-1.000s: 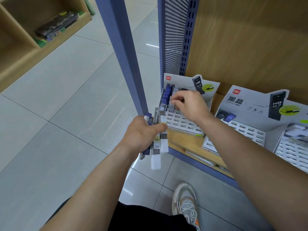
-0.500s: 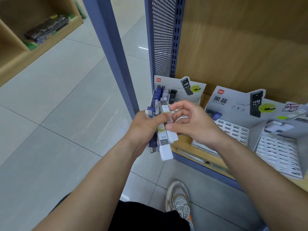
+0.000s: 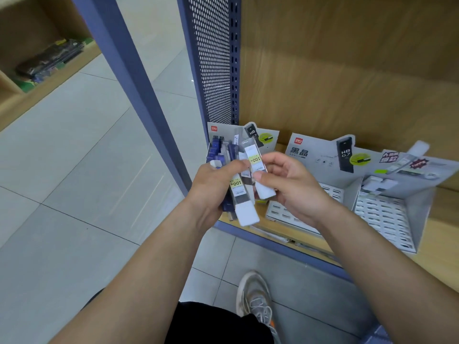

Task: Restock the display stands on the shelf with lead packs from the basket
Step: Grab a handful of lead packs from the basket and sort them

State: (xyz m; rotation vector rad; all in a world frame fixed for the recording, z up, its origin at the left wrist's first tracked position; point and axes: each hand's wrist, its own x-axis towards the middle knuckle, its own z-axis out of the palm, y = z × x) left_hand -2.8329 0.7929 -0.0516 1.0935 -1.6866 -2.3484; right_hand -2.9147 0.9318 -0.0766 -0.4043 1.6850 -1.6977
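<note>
My left hand point(image 3: 213, 187) grips a bundle of lead packs point(image 3: 242, 202), several slim cases with white caps and yellow "100" labels. My right hand point(image 3: 290, 187) pinches one lead pack point(image 3: 258, 170) between thumb and fingers, lifted slightly out of the bundle. Both hands hover in front of the left grey display stand point(image 3: 270, 136), which holds several blue packs at its left side. To the right stands a second display stand point(image 3: 320, 155) with a slotted white tray, and beyond it a third display stand point(image 3: 387, 214). The basket is out of view.
The stands sit on a wooden shelf point(image 3: 442, 234) with a blue front edge. A blue upright post point(image 3: 129, 78) and a perforated blue side panel point(image 3: 213, 60) rise at the left. My shoe point(image 3: 255, 299) rests on the tiled floor below. Another wooden shelf point(image 3: 47, 58) stands far left.
My right hand left the left stand, came back to the bundle and pinched one pack, drawing it out. The left hand rose slightly with the bundle.
</note>
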